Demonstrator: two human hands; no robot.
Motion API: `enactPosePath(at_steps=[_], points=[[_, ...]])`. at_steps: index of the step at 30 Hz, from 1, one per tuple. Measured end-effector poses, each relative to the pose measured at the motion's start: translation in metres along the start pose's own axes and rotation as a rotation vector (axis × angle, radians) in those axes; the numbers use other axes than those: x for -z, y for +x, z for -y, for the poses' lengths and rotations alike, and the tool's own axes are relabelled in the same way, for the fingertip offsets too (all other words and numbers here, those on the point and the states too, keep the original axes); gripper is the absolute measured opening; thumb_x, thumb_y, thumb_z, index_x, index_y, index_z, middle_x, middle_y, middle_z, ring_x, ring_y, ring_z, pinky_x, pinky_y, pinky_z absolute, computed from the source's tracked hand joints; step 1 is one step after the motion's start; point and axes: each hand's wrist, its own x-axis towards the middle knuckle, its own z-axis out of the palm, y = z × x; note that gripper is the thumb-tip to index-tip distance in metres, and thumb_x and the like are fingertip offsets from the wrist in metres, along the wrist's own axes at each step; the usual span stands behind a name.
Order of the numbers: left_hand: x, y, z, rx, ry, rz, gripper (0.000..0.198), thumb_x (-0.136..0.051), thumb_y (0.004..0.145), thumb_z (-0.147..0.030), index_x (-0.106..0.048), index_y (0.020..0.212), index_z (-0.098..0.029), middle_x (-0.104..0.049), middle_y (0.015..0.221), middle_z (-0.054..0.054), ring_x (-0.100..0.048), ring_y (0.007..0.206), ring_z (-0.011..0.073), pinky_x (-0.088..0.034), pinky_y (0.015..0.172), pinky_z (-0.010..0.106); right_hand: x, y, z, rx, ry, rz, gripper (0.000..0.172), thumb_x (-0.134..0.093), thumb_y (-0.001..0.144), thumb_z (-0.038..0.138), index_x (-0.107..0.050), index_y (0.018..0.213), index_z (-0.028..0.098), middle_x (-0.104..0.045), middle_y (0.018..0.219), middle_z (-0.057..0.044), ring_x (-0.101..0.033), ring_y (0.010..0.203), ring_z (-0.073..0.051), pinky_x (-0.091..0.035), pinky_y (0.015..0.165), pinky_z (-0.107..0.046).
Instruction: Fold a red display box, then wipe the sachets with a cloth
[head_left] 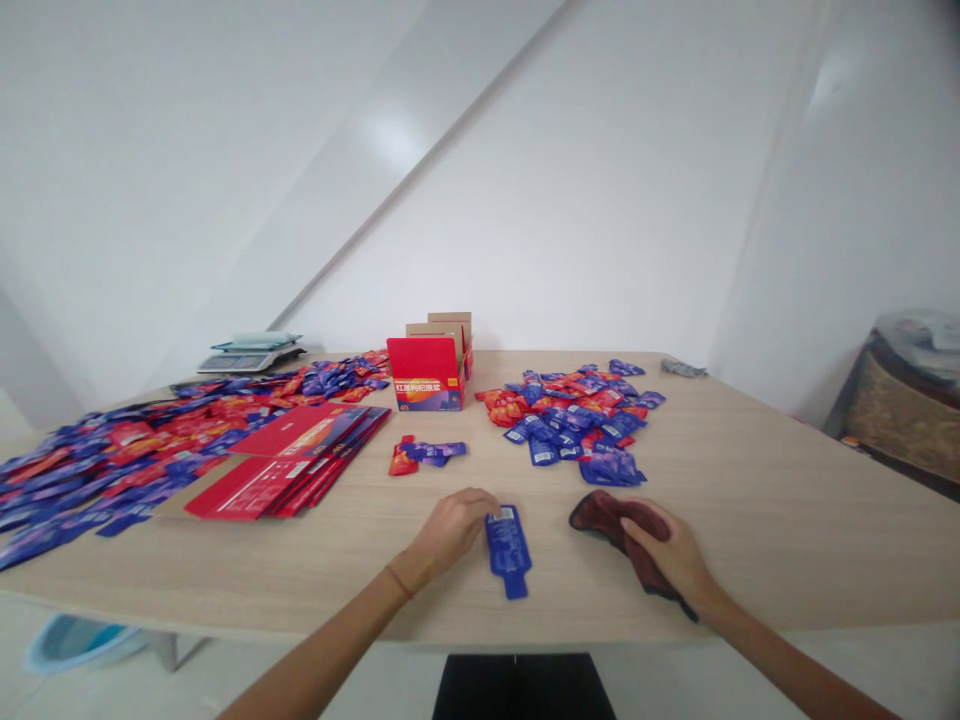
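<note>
My left hand point(459, 520) is closed on the upper left edge of a blue sachet point(508, 548), whose narrow spout end points toward me at the table's front. In my right hand point(675, 555) is a dark brown cloth point(645, 560), bunched under the thumb and resting on the tabletop. A red sachet point(403, 458) and a purple-blue sachet point(436, 453) lie together just beyond my left hand. Past the cloth spreads a mixed pile of blue and red sachets point(577, 415).
Flattened red cartons point(281, 465) are stacked at left, beside a large heap of sachets point(157, 440). Open red boxes point(426, 385) stand at the back. A scale point(250, 357) is at the far left, a grey crumpled item point(682, 369) at far right. The wooden table's front edge is near me.
</note>
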Motion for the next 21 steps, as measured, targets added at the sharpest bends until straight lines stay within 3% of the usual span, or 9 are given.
enactPosePath(at_steps=[2, 4, 7, 11, 15, 21], points=[[-0.005, -0.014, -0.028, 0.013, 0.04, -0.002, 0.03, -0.043, 0.106, -0.018, -0.069, 0.121, -0.022, -0.072, 0.119, 0.007, -0.066, 0.112, 0.0199, -0.051, 0.103, 0.034, 0.0, 0.0, -0.001, 0.004, -0.01, 0.008, 0.047, -0.073, 0.077, 0.058, -0.077, 0.105, 0.02, -0.08, 0.11, -0.013, -0.073, 0.106, -0.034, -0.056, 0.1, -0.046], [-0.012, -0.03, -0.055, -0.051, 0.098, 0.079, 0.026, -0.048, 0.105, -0.02, -0.067, 0.123, -0.023, -0.071, 0.119, 0.006, -0.067, 0.11, 0.0195, -0.053, 0.1, 0.031, 0.0, -0.001, -0.003, 0.015, -0.026, 0.027, 0.046, -0.072, 0.078, 0.056, -0.077, 0.107, 0.02, -0.079, 0.112, -0.013, -0.073, 0.107, -0.034, -0.056, 0.101, -0.046], [-0.024, -0.049, -0.077, -0.093, 0.21, 0.124, 0.021, -0.051, 0.106, -0.023, -0.066, 0.122, -0.021, -0.072, 0.116, 0.006, -0.066, 0.108, 0.021, -0.053, 0.099, 0.032, -0.001, -0.001, -0.005, 0.034, -0.07, 0.037, 0.044, -0.07, 0.08, 0.053, -0.076, 0.108, 0.02, -0.078, 0.114, -0.012, -0.073, 0.108, -0.033, -0.055, 0.102, -0.046], [-0.029, -0.063, -0.078, -0.097, 0.28, 0.099, 0.021, -0.052, 0.105, -0.021, -0.065, 0.122, -0.021, -0.071, 0.113, 0.007, -0.066, 0.108, 0.0221, -0.054, 0.099, 0.035, -0.003, -0.002, -0.004, 0.071, -0.127, 0.041, 0.041, -0.068, 0.08, 0.051, -0.076, 0.107, 0.021, -0.078, 0.113, -0.012, -0.073, 0.107, -0.033, -0.055, 0.101, -0.046], [-0.022, -0.072, -0.074, -0.084, 0.186, 0.086, 0.025, -0.05, 0.106, -0.018, -0.065, 0.125, -0.021, -0.07, 0.123, 0.008, -0.064, 0.117, 0.0224, -0.053, 0.106, 0.035, -0.009, 0.006, 0.008, 0.103, -0.212, 0.029, 0.034, -0.067, 0.079, 0.046, -0.077, 0.102, 0.022, -0.079, 0.108, -0.01, -0.073, 0.103, -0.032, -0.055, 0.098, -0.047], [-0.016, -0.078, -0.076, -0.063, 0.059, 0.024, 0.034, -0.045, 0.108, -0.019, -0.063, 0.136, -0.022, -0.069, 0.131, 0.009, -0.064, 0.125, 0.0214, -0.051, 0.113, 0.036, -0.038, 0.041, 0.069, 0.144, -0.121, -0.027, 0.03, -0.07, 0.078, 0.042, -0.075, 0.1, 0.022, -0.08, 0.104, -0.009, -0.073, 0.099, -0.03, -0.055, 0.095, -0.047]])
